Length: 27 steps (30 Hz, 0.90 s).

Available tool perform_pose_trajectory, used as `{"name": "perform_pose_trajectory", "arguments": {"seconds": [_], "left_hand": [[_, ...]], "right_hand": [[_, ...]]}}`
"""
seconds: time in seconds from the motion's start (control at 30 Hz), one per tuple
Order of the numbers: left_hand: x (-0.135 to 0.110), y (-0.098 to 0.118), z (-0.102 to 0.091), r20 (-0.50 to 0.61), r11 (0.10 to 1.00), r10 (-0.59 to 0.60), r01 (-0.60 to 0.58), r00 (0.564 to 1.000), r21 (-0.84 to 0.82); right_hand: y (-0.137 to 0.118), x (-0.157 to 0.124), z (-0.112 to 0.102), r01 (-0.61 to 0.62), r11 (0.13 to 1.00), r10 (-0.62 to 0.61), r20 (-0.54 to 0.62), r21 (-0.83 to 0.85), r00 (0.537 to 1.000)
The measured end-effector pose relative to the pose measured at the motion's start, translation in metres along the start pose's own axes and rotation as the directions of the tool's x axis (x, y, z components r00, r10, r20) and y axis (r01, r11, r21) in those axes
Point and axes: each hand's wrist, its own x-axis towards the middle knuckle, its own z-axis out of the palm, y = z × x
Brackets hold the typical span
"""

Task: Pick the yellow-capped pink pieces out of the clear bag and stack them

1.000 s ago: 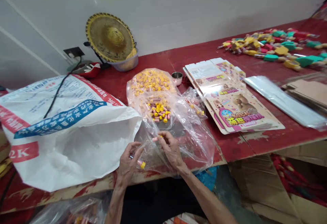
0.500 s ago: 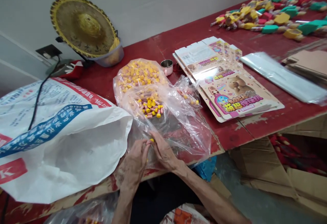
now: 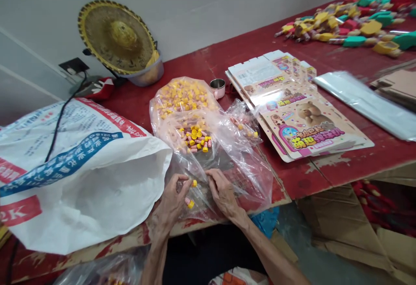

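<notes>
My left hand [image 3: 173,202] is closed around small pink tubes with yellow caps [image 3: 191,184], two caps poking out between the fingers. My right hand [image 3: 222,192] rests just to its right on a crumpled clear plastic bag [image 3: 240,168], fingers curled and pinched at the plastic; I cannot make out anything in them. A loose heap of the same yellow-capped tubes [image 3: 196,139] lies on the plastic a little beyond both hands. Farther back sits a full clear bag of the tubes [image 3: 182,95].
A big white woven sack [image 3: 81,176] lies open at the left on the red table [image 3: 302,176]. Flat printed cartons [image 3: 302,120], a small metal cup [image 3: 217,88], a straw hat [image 3: 117,36], clear sleeves [image 3: 364,103] and coloured toys [image 3: 351,25] lie beyond. Cardboard boxes [image 3: 373,233] stand below.
The hands, pressed together half a second ago, have drawn apart. The left hand now shows two yellow-capped tubes. The view has shifted slightly.
</notes>
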Motion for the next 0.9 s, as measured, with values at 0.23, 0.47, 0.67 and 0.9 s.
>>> {"name": "perform_pose_trajectory", "arguments": {"seconds": [0.23, 0.47, 0.67, 0.9], "left_hand": [[-0.006, 0.018, 0.019, 0.008, 0.904, 0.188, -0.176, 0.982, 0.391], [-0.005, 0.009, 0.011, -0.071, 0.902, 0.181, -0.137, 0.981, 0.41], [-0.006, 0.015, 0.014, 0.033, 0.952, 0.14, -0.143, 0.99, 0.272], [-0.013, 0.01, 0.019, -0.099, 0.967, 0.155, -0.131, 0.983, 0.218]], "right_hand": [[0.004, -0.001, -0.004, 0.01, 1.0, -0.01, 0.005, -0.013, 1.0], [0.001, 0.0, -0.004, 0.0, 1.0, 0.0, 0.034, 0.0, 0.999], [0.001, -0.001, -0.005, -0.009, 1.0, 0.009, 0.033, 0.005, 0.999], [0.002, 0.0, -0.004, 0.007, 1.0, -0.007, 0.03, -0.003, 1.0]]}}
